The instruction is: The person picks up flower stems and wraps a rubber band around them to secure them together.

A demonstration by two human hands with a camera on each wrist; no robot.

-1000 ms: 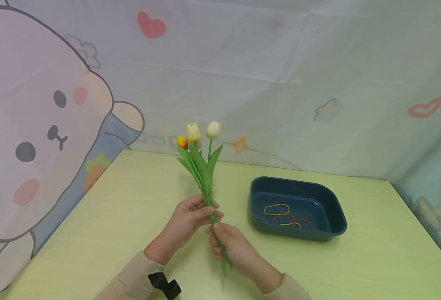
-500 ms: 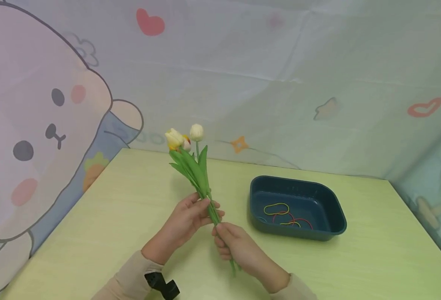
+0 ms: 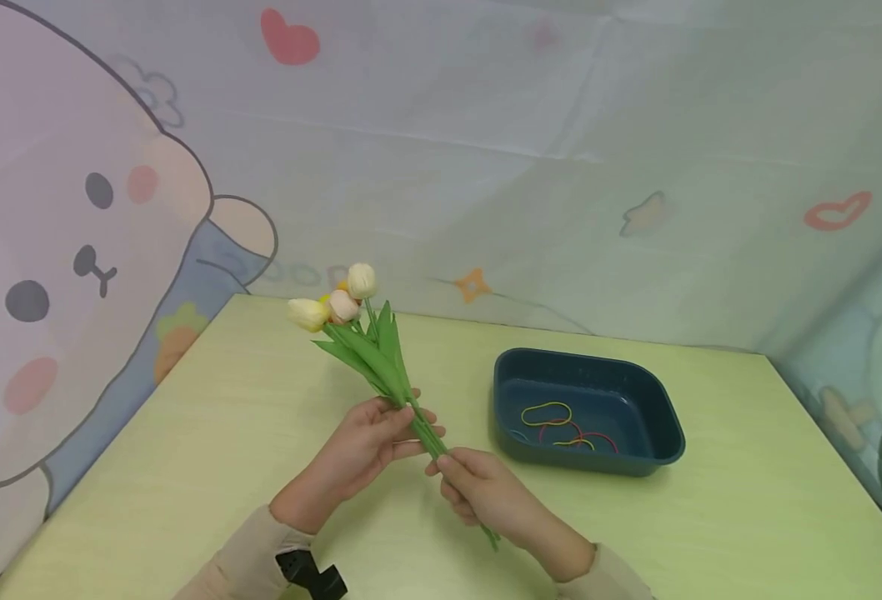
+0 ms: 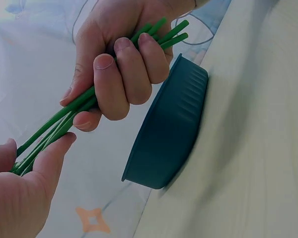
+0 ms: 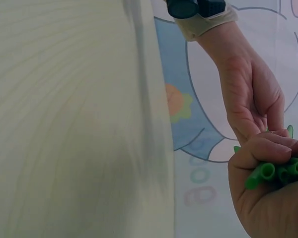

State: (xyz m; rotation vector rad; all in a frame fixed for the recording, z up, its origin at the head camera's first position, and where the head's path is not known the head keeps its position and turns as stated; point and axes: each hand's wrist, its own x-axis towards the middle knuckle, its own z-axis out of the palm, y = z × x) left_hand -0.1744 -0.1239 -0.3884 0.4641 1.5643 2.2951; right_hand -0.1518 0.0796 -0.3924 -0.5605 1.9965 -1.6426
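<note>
A bunch of artificial tulips (image 3: pixel 381 358) leans up and to the left above the table, with white, pale pink and yellow-orange heads and green leaves. Just below the leaves, my left hand (image 3: pixel 366 442) pinches the stems between thumb and fingers. My right hand (image 3: pixel 486 492) grips the same stems lower down, its fingers curled round them in the left wrist view, where the cut stem ends (image 4: pixel 174 35) poke out past the fist. From the right wrist view, hollow stem ends (image 5: pixel 268 171) show in the right hand (image 5: pixel 268 198), with the left hand (image 5: pixel 251 89) beyond.
A dark blue plastic basin (image 3: pixel 587 462) stands on the pale yellow-green table (image 3: pixel 749 500) to the right of the hands. Several yellow and red rubber bands (image 3: pixel 548 413) lie in it. A printed cloth (image 3: pixel 486 125) hangs behind the table.
The tulip heads have swung left and down, so the bunch tilts more. My right hand has shifted right and slightly down with the lower stems; the left hand still holds below the leaves.
</note>
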